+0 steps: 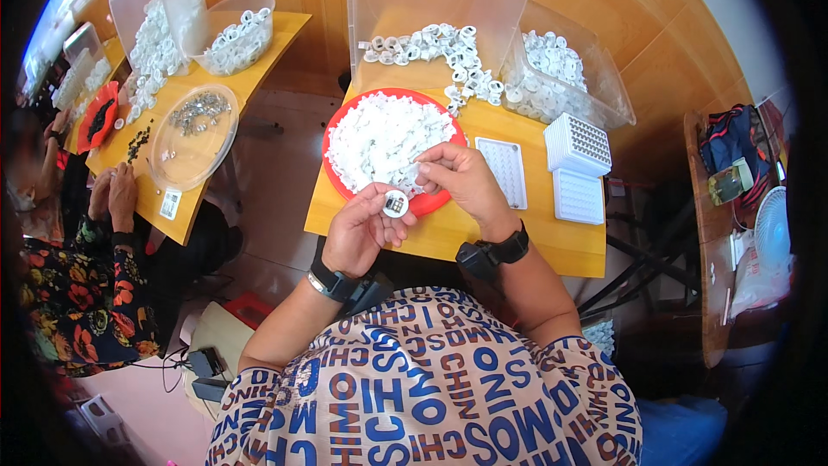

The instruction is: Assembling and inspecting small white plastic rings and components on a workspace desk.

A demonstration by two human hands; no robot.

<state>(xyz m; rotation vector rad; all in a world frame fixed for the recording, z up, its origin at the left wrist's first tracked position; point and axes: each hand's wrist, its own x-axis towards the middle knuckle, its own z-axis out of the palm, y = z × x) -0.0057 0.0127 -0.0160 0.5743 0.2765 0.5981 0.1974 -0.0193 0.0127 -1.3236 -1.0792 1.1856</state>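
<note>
While left hand point(360, 229) holds a round white cap point(395, 204), right hand point(457, 179) pinches above.

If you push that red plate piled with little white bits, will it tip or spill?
The red plate looks flat and wide, so it would probably slide, not tip. The white bits are heaped loose and look light, so some might tumble over its low rim.

A white perforated block point(578, 143) stood on the counter point(565, 246) beside a flat white tray point(504, 171), with a clear bin point(565, 78) of white rings behind them. On a second counter point(185, 216) to the left lay a round clear lid point(191, 134) holding small metal parts. A white fan point(772, 226) stood at the far right.
</note>
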